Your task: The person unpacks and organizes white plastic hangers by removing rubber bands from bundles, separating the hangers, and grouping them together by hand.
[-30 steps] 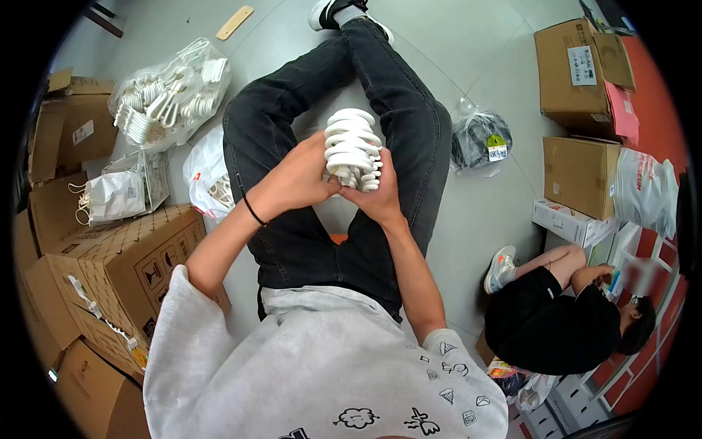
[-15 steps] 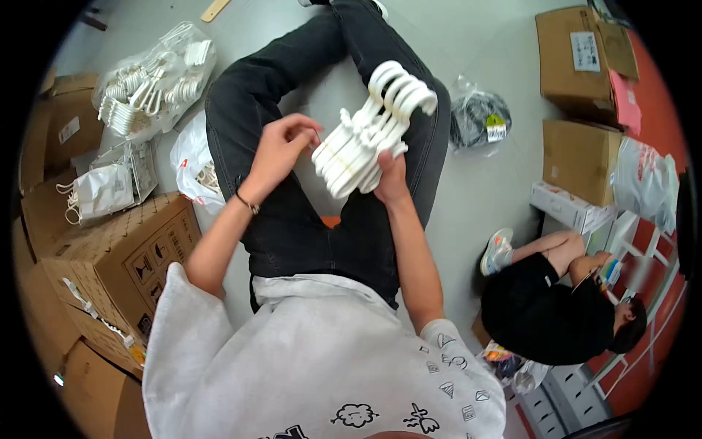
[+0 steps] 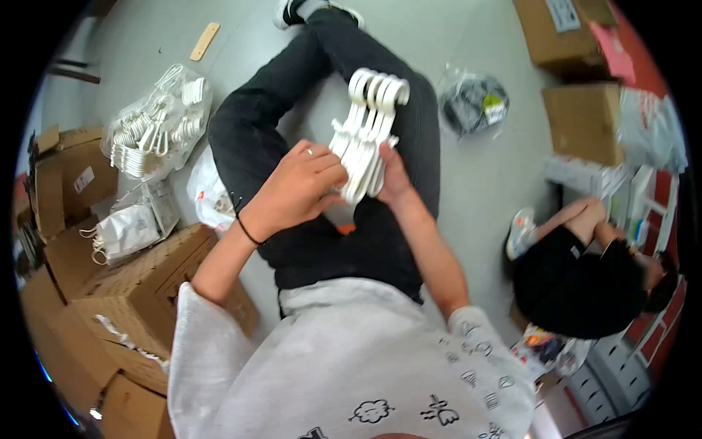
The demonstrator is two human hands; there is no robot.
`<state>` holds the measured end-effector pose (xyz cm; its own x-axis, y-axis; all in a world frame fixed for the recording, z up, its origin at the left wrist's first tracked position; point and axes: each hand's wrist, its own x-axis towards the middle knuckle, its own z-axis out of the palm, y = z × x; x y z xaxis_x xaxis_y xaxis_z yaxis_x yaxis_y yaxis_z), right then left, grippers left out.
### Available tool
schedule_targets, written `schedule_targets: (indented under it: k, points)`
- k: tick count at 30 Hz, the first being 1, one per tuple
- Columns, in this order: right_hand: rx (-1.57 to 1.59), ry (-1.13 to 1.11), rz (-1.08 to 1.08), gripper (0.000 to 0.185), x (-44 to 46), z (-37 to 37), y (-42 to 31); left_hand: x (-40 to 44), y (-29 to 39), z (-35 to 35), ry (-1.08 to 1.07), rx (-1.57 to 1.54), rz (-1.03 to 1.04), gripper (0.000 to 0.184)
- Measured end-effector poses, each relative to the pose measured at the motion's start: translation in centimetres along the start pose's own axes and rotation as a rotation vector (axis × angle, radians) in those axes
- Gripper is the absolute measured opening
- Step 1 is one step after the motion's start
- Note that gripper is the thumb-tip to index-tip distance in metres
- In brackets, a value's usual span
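White hangers point(image 3: 363, 157), bundled, hooks pointing away from the body, held above the lap. Right hand point(image 3: 395, 178): grip closed round bundle's right side. Left hand point(image 3: 298, 181): fingers curled at left edge; can't tell whether grip is closed.

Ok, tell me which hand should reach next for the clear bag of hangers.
Probably the left: the left hand is nearer the clear bag, while the right hand, farther off, grips the held hangers.
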<state>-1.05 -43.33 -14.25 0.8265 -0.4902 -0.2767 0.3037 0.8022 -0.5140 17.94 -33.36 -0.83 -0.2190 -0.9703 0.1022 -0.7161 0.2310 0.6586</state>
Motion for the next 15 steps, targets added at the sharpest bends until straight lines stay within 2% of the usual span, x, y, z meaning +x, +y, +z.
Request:
schedule_targets:
  k: [2,3,5,7,9,11,15]
  points:
    - [0.02,-0.058,0.067,0.086,-0.3,-0.1,-0.4,-0.4,1.4,1.0,0.179,0.031,0.071,0.029]
    - [0.032,-0.078,0.073,0.085,-0.2,0.3,-0.8,-0.8,1.7,1.5,0.153,0.03,0.085,0.029]
    - [0.03,-0.092,0.02,0.083,0.0,1.3,-1.1,-1.3,2.4,3.5,0.414,0.166,0.088,0.025]
    - [0.136,-0.065,-0.012,0.08,0.4,2.4,-1.1,-1.8,3.3,5.2,0.546,0.285,0.055,0.021]
    - [0.155,-0.057,-0.034,0.078,0.4,3.4,-1.1,-1.8,3.7,6.2,0.621,0.363,0.025,0.021]
    - [0.22,0.072,-0.017,0.081,0.4,4.2,-1.1,-2.0,3.3,7.2,0.708,0.395,-0.004,0.021]
    - [0.309,0.05,-0.019,0.076,0.6,5.0,-1.9,-2.2,2.0,9.1,0.695,0.367,-0.094,0.031]
